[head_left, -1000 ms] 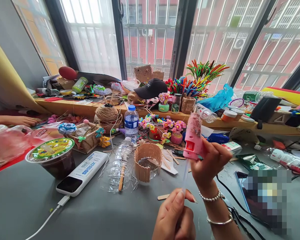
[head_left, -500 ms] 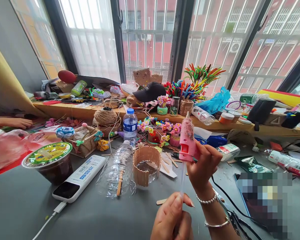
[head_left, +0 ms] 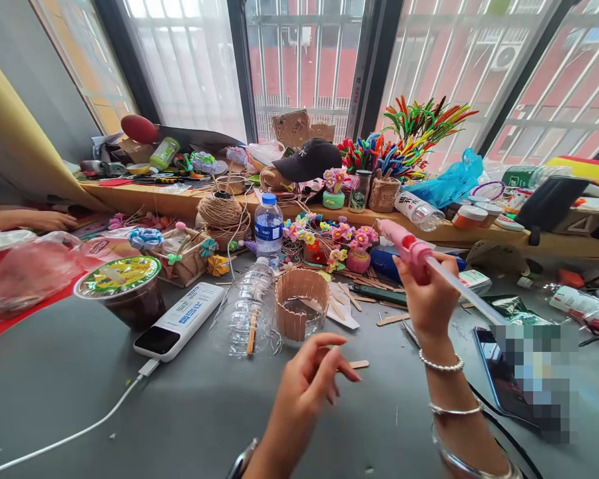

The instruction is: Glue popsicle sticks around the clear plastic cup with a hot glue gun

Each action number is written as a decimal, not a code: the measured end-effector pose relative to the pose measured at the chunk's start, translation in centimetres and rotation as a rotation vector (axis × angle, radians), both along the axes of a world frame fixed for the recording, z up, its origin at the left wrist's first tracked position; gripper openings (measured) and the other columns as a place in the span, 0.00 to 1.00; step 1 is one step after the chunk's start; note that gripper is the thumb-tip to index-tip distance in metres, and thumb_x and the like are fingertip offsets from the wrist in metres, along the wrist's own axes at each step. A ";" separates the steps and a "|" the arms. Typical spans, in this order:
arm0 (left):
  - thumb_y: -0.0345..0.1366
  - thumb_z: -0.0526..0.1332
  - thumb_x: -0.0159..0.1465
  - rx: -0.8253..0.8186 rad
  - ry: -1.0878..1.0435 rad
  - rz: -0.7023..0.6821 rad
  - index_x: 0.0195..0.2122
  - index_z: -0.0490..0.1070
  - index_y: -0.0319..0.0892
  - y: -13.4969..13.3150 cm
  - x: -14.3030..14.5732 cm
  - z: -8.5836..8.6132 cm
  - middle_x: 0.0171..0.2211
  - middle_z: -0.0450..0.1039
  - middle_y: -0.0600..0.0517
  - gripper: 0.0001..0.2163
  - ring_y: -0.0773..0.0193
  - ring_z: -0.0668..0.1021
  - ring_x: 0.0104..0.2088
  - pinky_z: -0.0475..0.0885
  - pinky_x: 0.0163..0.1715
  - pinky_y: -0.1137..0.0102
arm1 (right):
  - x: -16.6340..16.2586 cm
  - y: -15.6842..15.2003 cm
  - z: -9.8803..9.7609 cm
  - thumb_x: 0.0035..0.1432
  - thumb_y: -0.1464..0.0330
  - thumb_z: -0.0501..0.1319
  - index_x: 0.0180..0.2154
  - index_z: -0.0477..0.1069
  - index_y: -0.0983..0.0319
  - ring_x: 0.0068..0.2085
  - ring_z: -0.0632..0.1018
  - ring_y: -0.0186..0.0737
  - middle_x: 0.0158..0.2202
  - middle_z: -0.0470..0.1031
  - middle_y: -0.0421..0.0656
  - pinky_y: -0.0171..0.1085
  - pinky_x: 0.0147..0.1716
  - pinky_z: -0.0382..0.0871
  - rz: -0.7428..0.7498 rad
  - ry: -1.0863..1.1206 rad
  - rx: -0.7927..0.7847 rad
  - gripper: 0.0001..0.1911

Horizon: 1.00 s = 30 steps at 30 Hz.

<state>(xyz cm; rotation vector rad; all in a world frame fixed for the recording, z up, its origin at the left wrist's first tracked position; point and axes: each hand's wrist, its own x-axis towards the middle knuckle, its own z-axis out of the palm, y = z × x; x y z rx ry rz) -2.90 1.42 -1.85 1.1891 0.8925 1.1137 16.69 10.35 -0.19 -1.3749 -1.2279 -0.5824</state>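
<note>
My right hand (head_left: 429,299) is wrapped round a pink hot glue gun (head_left: 404,241), raised above the table with its nozzle pointing to the far left. A long translucent glue stick (head_left: 464,289) juts from the back of the gun. My left hand (head_left: 317,376) is empty, its fingers curved and apart, over the table beside a loose wooden craft stick (head_left: 359,364). Just beyond it stands a round clear container ringed with wooden sticks (head_left: 299,309). To its left a cut clear plastic bottle piece (head_left: 244,319) has a craft stick against it.
A lidded drink cup (head_left: 130,299) and a white power bank (head_left: 180,322) with a cable are at the left. A phone (head_left: 499,372) lies at the right. Flowers, twine (head_left: 223,213) and a water bottle (head_left: 268,233) line the back. Another person's hand (head_left: 44,219) rests far left.
My left hand has let go of the glue stick and moved left, its fingers opening. My right hand has tilted the glue gun from upright to slanting, moving it rightward. The view has shifted slightly.
</note>
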 end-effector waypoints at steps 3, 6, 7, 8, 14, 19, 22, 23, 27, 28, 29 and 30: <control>0.38 0.59 0.56 0.168 0.400 0.185 0.33 0.70 0.42 0.3 -2.5 -1.8 0.25 0.72 0.52 0.07 0.67 0.69 0.24 0.63 0.28 0.73 | 1.3 0.2 -0.1 0.43 0.55 0.61 0.21 0.66 0.64 0.25 0.65 0.34 0.22 0.61 0.38 0.36 0.27 0.63 -0.004 0.161 -0.109 0.18; 0.37 0.60 0.54 0.320 0.689 0.096 0.33 0.71 0.45 0.9 -3.6 -4.2 0.31 0.72 0.51 0.07 0.62 0.70 0.28 0.64 0.31 0.70 | 2.0 0.4 -0.4 0.42 0.51 0.59 0.18 0.65 0.64 0.23 0.62 0.31 0.20 0.61 0.37 0.35 0.25 0.62 0.036 0.268 -0.175 0.21; 0.35 0.60 0.54 0.351 0.773 0.053 0.35 0.71 0.45 1.1 -3.6 -4.9 0.35 0.72 0.50 0.08 0.60 0.71 0.32 0.65 0.34 0.69 | 2.1 0.4 -0.4 0.42 0.50 0.59 0.19 0.65 0.64 0.22 0.61 0.31 0.19 0.61 0.37 0.35 0.24 0.61 0.056 0.298 -0.184 0.22; 0.33 0.60 0.53 0.377 0.856 0.020 0.37 0.71 0.45 1.3 -3.5 -5.4 0.38 0.71 0.49 0.10 0.58 0.71 0.36 0.65 0.36 0.68 | 2.1 0.3 -0.5 0.42 0.50 0.58 0.19 0.66 0.64 0.22 0.61 0.30 0.19 0.61 0.37 0.34 0.23 0.61 0.077 0.324 -0.191 0.22; 0.31 0.60 0.54 0.389 1.114 -0.096 0.35 0.69 0.41 2.9 -1.6 -6.1 0.38 0.68 0.48 0.07 0.58 0.70 0.41 0.65 0.40 0.67 | 1.7 -0.1 -0.2 0.39 0.49 0.59 0.21 0.68 0.65 0.18 0.58 0.27 0.16 0.58 0.34 0.31 0.18 0.57 0.190 0.486 -0.336 0.24; 0.32 0.59 0.55 0.318 1.182 -0.146 0.31 0.68 0.39 3.5 -1.2 -6.0 0.35 0.69 0.49 0.03 0.60 0.70 0.38 0.64 0.37 0.70 | 1.9 -0.2 0.0 0.39 0.48 0.59 0.27 0.71 0.65 0.19 0.61 0.29 0.18 0.65 0.37 0.31 0.19 0.57 0.176 0.526 -0.438 0.26; 0.31 0.59 0.56 0.312 1.182 -0.138 0.31 0.68 0.39 3.4 -1.3 -6.2 0.35 0.69 0.49 0.03 0.61 0.70 0.38 0.64 0.37 0.70 | 2.2 -0.2 -0.1 0.42 0.48 0.57 0.27 0.72 0.64 0.21 0.65 0.32 0.19 0.69 0.40 0.31 0.21 0.58 0.168 0.478 -0.464 0.25; 0.31 0.59 0.56 0.311 1.178 -0.135 0.31 0.68 0.39 3.3 -1.3 -6.3 0.35 0.69 0.49 0.03 0.61 0.70 0.38 0.64 0.38 0.70 | 2.4 -0.1 -0.2 0.42 0.48 0.57 0.27 0.72 0.64 0.21 0.66 0.32 0.20 0.70 0.40 0.31 0.21 0.58 0.175 0.482 -0.473 0.25; 0.31 0.59 0.56 0.306 1.158 -0.125 0.31 0.69 0.38 3.3 -1.5 -6.5 0.35 0.70 0.48 0.03 0.61 0.71 0.38 0.64 0.37 0.70 | 2.8 0.3 -0.5 0.42 0.48 0.57 0.28 0.71 0.64 0.21 0.69 0.34 0.20 0.72 0.42 0.32 0.20 0.61 0.301 0.612 -0.497 0.25; 0.31 0.59 0.55 0.297 1.153 -0.126 0.31 0.69 0.38 3.4 -1.5 -6.5 0.35 0.70 0.48 0.03 0.61 0.71 0.37 0.64 0.37 0.70 | 2.8 0.4 -0.6 0.41 0.48 0.58 0.29 0.70 0.64 0.21 0.70 0.35 0.21 0.73 0.43 0.32 0.20 0.62 0.345 0.657 -0.505 0.25; 0.31 0.60 0.55 0.285 1.149 -0.126 0.30 0.69 0.38 3.4 -1.6 -6.4 0.34 0.70 0.49 0.03 0.61 0.71 0.36 0.64 0.36 0.70 | 2.9 0.4 -0.7 0.41 0.48 0.58 0.29 0.70 0.64 0.21 0.71 0.36 0.23 0.73 0.44 0.33 0.20 0.62 0.384 0.700 -0.518 0.25; 0.32 0.61 0.54 0.270 1.146 -0.126 0.30 0.70 0.38 3.5 -1.7 -6.4 0.33 0.71 0.49 0.03 0.62 0.72 0.35 0.64 0.35 0.71 | 2.9 0.4 -0.8 0.41 0.49 0.58 0.30 0.69 0.64 0.22 0.72 0.36 0.24 0.74 0.45 0.33 0.19 0.63 0.415 0.736 -0.537 0.25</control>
